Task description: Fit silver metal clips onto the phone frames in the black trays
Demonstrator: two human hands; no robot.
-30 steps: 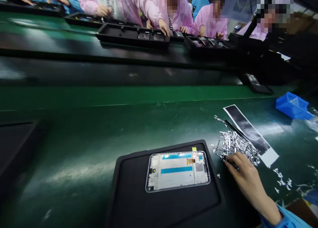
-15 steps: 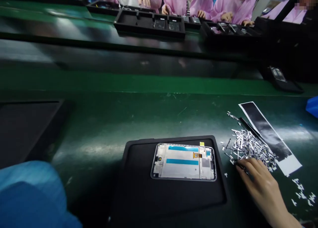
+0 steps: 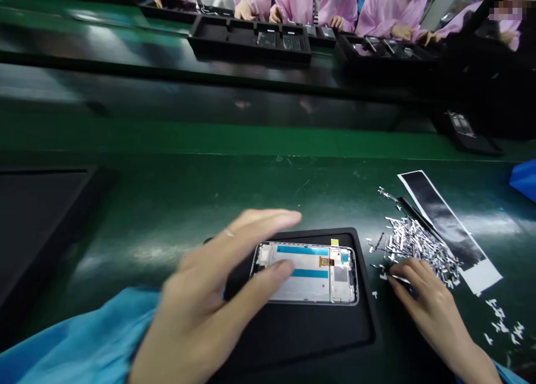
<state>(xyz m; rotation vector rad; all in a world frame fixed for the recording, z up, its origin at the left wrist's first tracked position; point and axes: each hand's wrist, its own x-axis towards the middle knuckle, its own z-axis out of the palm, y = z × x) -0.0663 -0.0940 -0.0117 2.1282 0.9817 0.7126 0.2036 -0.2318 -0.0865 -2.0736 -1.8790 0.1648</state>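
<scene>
Phone frame [image 3: 310,288] lies flat on the black tray [image 3: 335,331], inner side up, its long edges running across the view, with blue strips [image 3: 310,273] and a yellow tab [image 3: 335,242] at its far edge. The tray rests on the green worktop [image 3: 167,205]. The left hand [image 3: 196,297] hovers over the frame's left end, thumb and fingers spread apart and gripping nothing; whether the thumb touches the frame is not clear. The right hand [image 3: 431,300] is beside the tray at the near edge of a heap of small silvery parts [image 3: 412,241], its fingertips drawn together by something dark. I cannot tell whether they grip it.

The step in hand looks like one of picking at the heap with the right hand while the left attends to the frame. As I judge it, any grip by the left calls for thumb and fingers meeting the rim, clear of the orange flex [image 3: 325,262]. For the right, tangled pieces would call for a fine pinch on one alone. A dark-and-white strip [image 3: 448,222] lies just beyond the heap.
</scene>
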